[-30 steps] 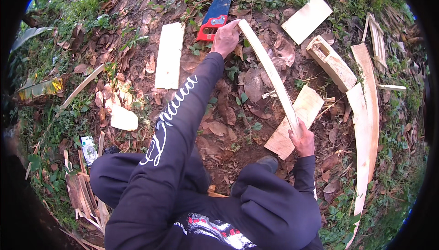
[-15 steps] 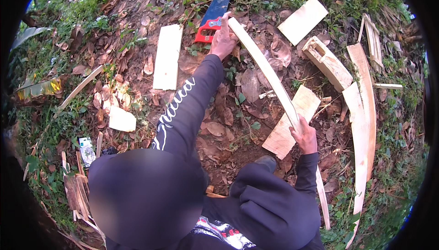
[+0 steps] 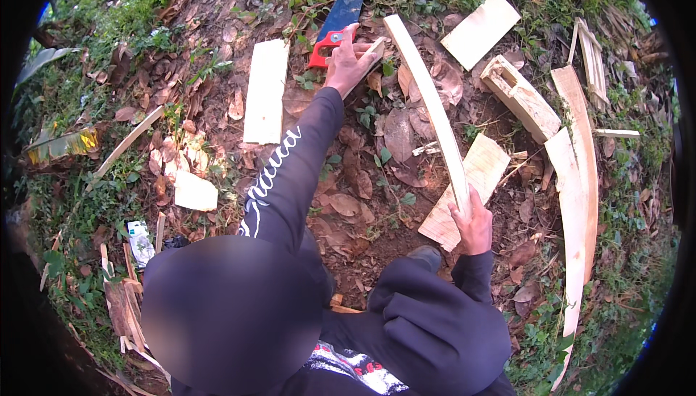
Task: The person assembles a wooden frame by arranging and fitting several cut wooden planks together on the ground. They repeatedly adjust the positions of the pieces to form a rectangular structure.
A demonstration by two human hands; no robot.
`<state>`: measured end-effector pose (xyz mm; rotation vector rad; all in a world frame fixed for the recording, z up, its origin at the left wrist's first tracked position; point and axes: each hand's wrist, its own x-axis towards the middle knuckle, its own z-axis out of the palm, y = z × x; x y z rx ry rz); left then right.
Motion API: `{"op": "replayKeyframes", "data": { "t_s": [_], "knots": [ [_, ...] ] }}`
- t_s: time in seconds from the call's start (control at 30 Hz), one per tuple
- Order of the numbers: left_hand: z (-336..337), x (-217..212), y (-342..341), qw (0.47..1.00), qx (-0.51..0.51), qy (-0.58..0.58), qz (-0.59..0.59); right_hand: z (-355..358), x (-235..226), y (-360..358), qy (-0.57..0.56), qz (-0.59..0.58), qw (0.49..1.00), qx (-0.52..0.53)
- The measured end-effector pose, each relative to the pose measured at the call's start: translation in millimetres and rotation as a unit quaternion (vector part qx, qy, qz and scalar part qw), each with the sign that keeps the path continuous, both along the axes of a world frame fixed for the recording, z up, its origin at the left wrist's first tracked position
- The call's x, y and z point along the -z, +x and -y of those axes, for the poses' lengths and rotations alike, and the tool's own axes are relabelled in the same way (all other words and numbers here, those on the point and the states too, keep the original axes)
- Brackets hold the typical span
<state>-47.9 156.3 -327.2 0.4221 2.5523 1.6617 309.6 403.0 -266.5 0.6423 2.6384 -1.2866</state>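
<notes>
My right hand (image 3: 473,223) is closed round the near end of a long, pale wooden strip (image 3: 428,95), which slants up and away to the left. My left hand (image 3: 349,61), at the end of an outstretched arm, grips a shorter-looking piece of wood (image 3: 372,54) beside the strip's far end, apart from it. Part of that piece is hidden by the hand. Just beyond the left fingers lies a handsaw (image 3: 345,6) with a blue blade and red handle. Under the strip, near my right hand, a flat board (image 3: 475,178) rests on the ground.
Pale boards lie at the left (image 3: 266,92) and far right (image 3: 481,30). A hollowed wooden block (image 3: 520,99) and long planks (image 3: 570,200) are to the right. A small offcut (image 3: 196,191) and a pile of wood scraps (image 3: 123,302) lie left, among dry leaves.
My left hand has come away from the long strip's far end and now holds a separate piece. The strip's far end has shifted right. The wood showing below my right forearm has gone from sight.
</notes>
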Motion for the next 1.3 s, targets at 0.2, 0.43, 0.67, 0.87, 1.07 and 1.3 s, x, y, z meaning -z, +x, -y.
{"op": "replayKeyframes", "data": {
  "t_s": [0.2, 0.43, 0.67, 0.87, 1.07, 1.3],
  "knots": [
    [4, 7, -4, 1.0, 0.004, 0.009, -0.019, 6, 17, 12, -0.007, -0.04, 0.997, 0.058],
    [-5, 7, -2, 0.999, -0.006, 0.021, -0.029, 21, 34, 23, 0.015, -0.056, 0.998, -0.003],
    [-3, 14, -5, 0.999, -0.02, 0.022, -0.025, 31, 38, 23, 0.019, -0.06, 0.998, -0.03],
    [3, 17, -13, 0.997, -0.04, 0.018, -0.067, 40, 42, 25, 0.02, -0.055, 0.998, -0.032],
    [-5, 1, 0, 0.999, -0.019, -0.022, -0.046, 40, 53, 33, 0.051, -0.037, 0.998, -0.022],
    [-7, -2, -1, 0.998, -0.01, -0.013, -0.063, 38, 54, 33, 0.076, -0.066, 0.995, -0.016]
  ]
}}
